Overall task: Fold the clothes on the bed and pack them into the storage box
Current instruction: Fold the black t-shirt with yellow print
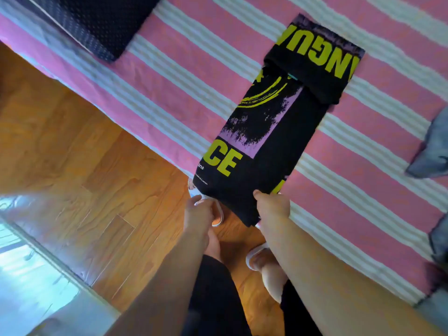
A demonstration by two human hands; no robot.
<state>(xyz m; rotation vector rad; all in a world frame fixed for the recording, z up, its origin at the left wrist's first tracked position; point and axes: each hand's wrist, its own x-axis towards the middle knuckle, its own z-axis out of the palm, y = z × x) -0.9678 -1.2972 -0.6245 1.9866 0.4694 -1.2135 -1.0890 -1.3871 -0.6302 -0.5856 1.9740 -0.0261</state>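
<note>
Black printed T-shirt [274, 122]: folded to a long strip on the pink striped bed [169, 88], its near end overhanging the edge. My left hand [198, 212] and right hand [272, 204] each pinch a hem corner. I judge crosswise folds remain. Grey garment [434, 151] at the right waits unfolded. Storage box: not identifiable. Open bedspread on both sides; wood floor [84, 154] below.

A wooden floor [80, 146] spreads to the left of the fingers and beneath them. White slippers [254, 258] stand on it just below the fingers. A dark dotted cushion [97, 23] lies far up and left of them, and a bright window pane [29, 275] shows at lower left.
</note>
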